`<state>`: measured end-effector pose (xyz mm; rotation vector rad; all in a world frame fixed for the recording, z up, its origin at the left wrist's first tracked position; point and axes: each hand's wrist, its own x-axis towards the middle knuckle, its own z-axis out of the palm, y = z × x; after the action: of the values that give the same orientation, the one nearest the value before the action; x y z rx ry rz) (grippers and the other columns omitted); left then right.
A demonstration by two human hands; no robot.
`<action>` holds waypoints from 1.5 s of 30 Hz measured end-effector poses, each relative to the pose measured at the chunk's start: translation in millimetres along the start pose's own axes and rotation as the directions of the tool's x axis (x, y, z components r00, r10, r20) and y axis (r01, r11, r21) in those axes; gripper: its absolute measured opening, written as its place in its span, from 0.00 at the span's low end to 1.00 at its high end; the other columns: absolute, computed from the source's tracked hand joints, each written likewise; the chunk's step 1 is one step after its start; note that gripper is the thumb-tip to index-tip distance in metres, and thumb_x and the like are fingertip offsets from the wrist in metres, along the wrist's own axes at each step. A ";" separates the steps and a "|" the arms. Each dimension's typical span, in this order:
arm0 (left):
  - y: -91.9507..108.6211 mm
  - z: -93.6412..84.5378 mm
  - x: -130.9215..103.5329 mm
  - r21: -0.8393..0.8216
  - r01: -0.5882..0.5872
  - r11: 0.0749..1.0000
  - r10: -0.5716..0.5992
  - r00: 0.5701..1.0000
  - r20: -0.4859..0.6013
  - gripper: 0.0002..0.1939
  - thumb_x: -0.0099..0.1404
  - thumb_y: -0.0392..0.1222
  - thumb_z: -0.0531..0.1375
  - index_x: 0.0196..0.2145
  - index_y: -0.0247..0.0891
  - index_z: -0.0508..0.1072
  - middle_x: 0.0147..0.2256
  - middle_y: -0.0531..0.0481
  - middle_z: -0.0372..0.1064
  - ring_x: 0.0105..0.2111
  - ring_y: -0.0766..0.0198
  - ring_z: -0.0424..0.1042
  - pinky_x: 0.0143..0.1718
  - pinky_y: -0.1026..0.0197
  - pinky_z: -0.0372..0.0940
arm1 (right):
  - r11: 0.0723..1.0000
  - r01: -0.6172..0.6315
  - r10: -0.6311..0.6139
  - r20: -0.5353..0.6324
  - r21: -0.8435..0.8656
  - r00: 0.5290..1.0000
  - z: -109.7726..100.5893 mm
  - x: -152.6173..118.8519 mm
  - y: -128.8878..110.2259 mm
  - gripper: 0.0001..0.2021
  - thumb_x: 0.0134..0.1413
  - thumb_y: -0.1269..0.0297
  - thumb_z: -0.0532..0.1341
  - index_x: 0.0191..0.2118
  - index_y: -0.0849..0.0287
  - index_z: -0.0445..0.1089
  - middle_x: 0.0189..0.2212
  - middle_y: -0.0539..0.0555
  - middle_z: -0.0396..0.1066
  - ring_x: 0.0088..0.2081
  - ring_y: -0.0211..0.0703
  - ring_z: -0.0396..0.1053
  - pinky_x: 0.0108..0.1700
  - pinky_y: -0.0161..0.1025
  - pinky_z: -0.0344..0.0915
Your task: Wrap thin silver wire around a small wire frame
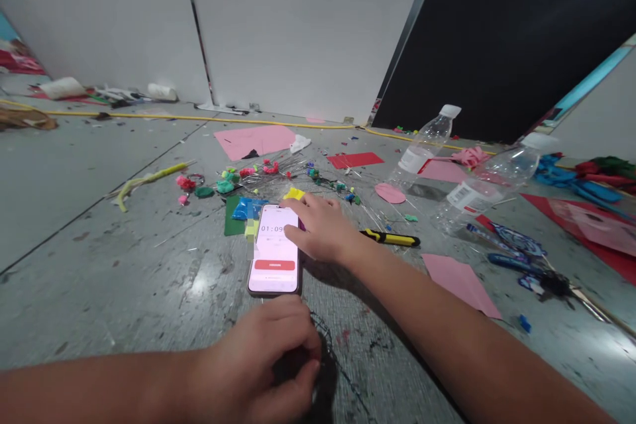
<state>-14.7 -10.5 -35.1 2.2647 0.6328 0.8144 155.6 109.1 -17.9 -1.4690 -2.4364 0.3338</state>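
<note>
A phone (272, 248) lies face up on the grey floor, its lit screen showing a timer and a red button. My right hand (320, 228) is closed on its upper right edge, thumb over the screen and fingers at the top. Just beyond those fingers sits a small yellow piece (294, 193). My left hand (278, 358) is curled in front of the phone's lower end; whatever its fingers may hold is hidden. Beside it a thin dark strand (342, 371) runs along the floor. A blue packet (248, 208) and a green square (233, 215) lie at the phone's upper left.
Right of my hand lies a yellow-black cutter (392, 238). Two clear bottles (422, 146) stand farther right, near pink paper (462, 283) and a blue-handled tool (511, 262). Colourful fuzzy bits on wires (228, 180) spread beyond the phone. A yellow cable (223, 118) runs along the wall.
</note>
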 end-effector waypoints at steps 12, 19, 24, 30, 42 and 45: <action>-0.8 -5.7 0.9 -0.233 -0.127 0.964 0.163 0.976 0.144 0.06 0.68 0.31 0.61 0.38 0.39 0.75 0.35 0.46 0.72 0.34 0.60 0.72 0.36 0.61 0.69 | 0.998 0.055 -0.054 -0.028 0.039 0.998 9.1 -1.2 18.0 0.23 0.63 0.62 0.58 0.63 0.58 0.67 0.61 0.66 0.71 0.61 0.63 0.68 0.64 0.60 0.62; -2.8 -5.6 4.4 -0.298 -0.167 0.940 0.218 0.964 0.149 0.06 0.68 0.29 0.61 0.39 0.38 0.73 0.34 0.43 0.78 0.34 0.59 0.74 0.37 0.61 0.70 | 0.991 0.119 -0.117 -0.032 0.062 0.993 13.3 -6.5 25.7 0.22 0.65 0.62 0.59 0.63 0.56 0.67 0.59 0.65 0.70 0.60 0.62 0.68 0.64 0.59 0.63; -3.5 -4.9 3.4 -0.291 -0.147 0.945 0.192 0.972 0.132 0.06 0.68 0.29 0.61 0.39 0.39 0.73 0.34 0.43 0.77 0.34 0.59 0.74 0.36 0.62 0.70 | 0.989 0.138 -0.137 -0.031 0.056 0.990 14.1 -6.8 26.4 0.23 0.65 0.59 0.59 0.63 0.56 0.68 0.59 0.65 0.69 0.61 0.63 0.67 0.64 0.61 0.64; -3.8 -4.3 2.8 -0.316 -0.110 0.942 0.154 0.981 0.118 0.05 0.70 0.30 0.61 0.38 0.39 0.73 0.34 0.43 0.79 0.34 0.59 0.75 0.36 0.61 0.71 | 0.987 0.154 -0.152 -0.050 0.054 0.987 18.4 -5.3 28.8 0.25 0.64 0.58 0.58 0.65 0.60 0.63 0.61 0.67 0.69 0.62 0.61 0.66 0.65 0.59 0.63; -9.7 1.2 4.4 -0.417 -0.084 0.905 0.165 0.973 0.163 0.06 0.66 0.30 0.62 0.34 0.40 0.71 0.29 0.45 0.78 0.29 0.59 0.74 0.34 0.59 0.69 | 0.985 0.170 -0.168 -0.063 0.021 0.984 23.7 -7.5 28.3 0.25 0.68 0.56 0.55 0.65 0.62 0.63 0.62 0.70 0.68 0.62 0.66 0.65 0.64 0.63 0.62; -9.4 0.9 4.8 -0.406 -0.069 0.911 0.146 0.976 0.161 0.06 0.65 0.30 0.62 0.34 0.40 0.72 0.29 0.46 0.78 0.28 0.60 0.73 0.33 0.61 0.68 | 0.986 0.167 -0.166 -0.065 0.014 0.984 23.9 -7.6 27.4 0.26 0.69 0.55 0.54 0.66 0.63 0.62 0.62 0.71 0.67 0.61 0.66 0.65 0.64 0.63 0.62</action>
<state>-12.8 -1.5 -40.4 1.9798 0.2269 0.6967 173.3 113.5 -50.3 -1.2373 -2.4769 0.2705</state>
